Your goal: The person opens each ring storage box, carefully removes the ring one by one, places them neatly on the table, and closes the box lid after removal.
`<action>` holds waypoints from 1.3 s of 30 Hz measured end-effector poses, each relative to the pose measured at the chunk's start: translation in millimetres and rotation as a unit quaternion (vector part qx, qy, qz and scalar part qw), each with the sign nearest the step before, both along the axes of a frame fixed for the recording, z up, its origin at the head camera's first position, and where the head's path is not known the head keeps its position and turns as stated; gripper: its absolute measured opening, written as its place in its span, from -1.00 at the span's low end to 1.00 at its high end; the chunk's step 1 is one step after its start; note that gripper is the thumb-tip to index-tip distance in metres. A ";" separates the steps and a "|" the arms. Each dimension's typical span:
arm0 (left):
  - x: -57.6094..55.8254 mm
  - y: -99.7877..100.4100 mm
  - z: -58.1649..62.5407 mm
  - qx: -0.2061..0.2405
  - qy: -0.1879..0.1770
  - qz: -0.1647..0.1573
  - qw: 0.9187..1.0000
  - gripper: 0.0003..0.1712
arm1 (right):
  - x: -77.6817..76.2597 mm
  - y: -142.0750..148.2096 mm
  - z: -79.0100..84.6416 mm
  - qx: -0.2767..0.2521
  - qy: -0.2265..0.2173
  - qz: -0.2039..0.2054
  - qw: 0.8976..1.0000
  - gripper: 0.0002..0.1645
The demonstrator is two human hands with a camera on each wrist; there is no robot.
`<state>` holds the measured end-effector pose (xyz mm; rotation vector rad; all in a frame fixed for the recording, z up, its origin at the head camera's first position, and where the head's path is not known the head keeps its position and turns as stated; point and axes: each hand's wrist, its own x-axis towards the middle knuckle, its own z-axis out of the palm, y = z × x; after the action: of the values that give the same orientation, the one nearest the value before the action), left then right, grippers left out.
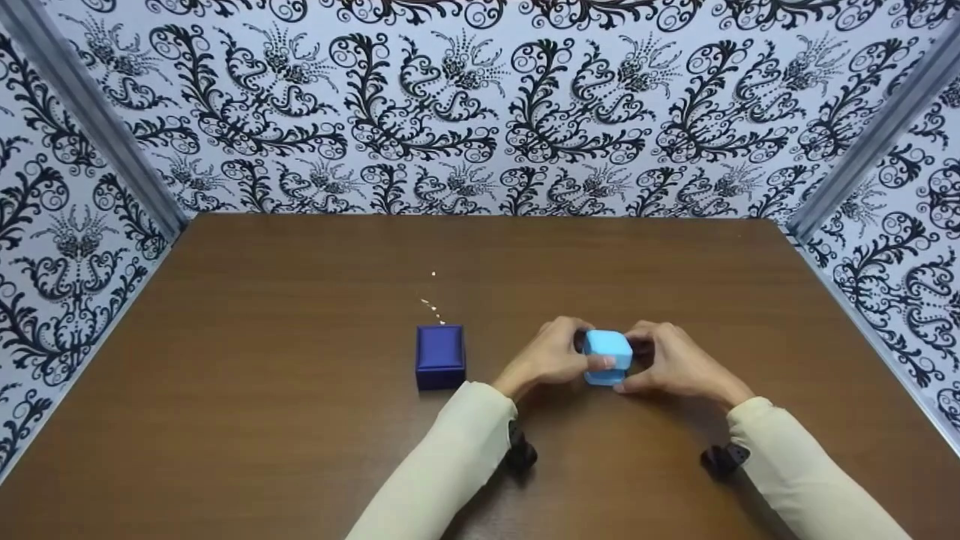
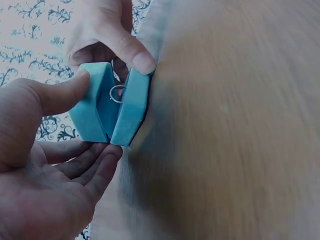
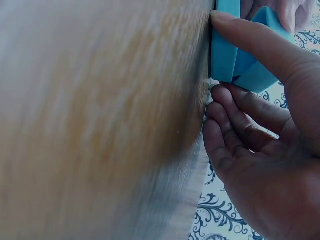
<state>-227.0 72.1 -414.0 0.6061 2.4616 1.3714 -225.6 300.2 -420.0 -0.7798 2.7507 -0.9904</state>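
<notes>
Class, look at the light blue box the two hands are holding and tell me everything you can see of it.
The light blue box is small, rounded at its corners, with a matte, velvety look. It is hinged and partly open, its two halves forming a narrow V in the left wrist view, with a silvery ring inside. It sits low over the brown table, right of a dark blue box. The left hand and right hand grip it from either side, thumbs on its halves.

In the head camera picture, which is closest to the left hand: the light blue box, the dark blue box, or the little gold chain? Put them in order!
Measured from the left hand:
1. Light blue box: touching it, held between both hands, to its right.
2. Dark blue box: on the table, off to its left.
3. Gold chain: lying behind the dark blue box, farther back on the table.
</notes>
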 end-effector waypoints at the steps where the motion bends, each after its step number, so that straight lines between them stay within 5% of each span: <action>1: -0.6 -0.3 -0.1 0.009 -0.008 0.002 1.000 -0.37 | -0.2 0.1 0.0 -0.001 0.001 0.002 1.000 -0.39; 8: -3.4 0.2 0.4 0.064 -0.072 0.026 0.995 -0.47 | -1.2 0.0 -0.5 -0.004 -0.002 -0.002 1.000 -0.40; 18: -7.0 2.6 -1.8 0.127 -0.154 0.062 0.978 -0.50 | -0.6 -0.7 -0.5 -0.005 -0.015 -0.016 1.000 -0.42; 25: -6.8 9.0 3.9 0.125 -0.158 0.091 0.975 -0.55 | -0.6 -0.9 0.4 -0.023 -0.030 -0.016 0.999 -0.39; 33: -2.5 14.7 5.3 0.128 -0.148 0.161 0.967 -0.51 | -1.0 -0.7 -0.2 -0.012 -0.027 -0.015 0.999 -0.36; 39: -1.4 10.6 2.6 0.131 -0.135 0.166 0.968 -0.42 | -0.5 -0.5 -0.1 -0.003 -0.030 -0.018 0.999 -0.37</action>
<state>-228.4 82.7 -411.3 0.0430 2.2472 1.7896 -226.0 299.7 -420.1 -0.6923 2.7212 -1.0122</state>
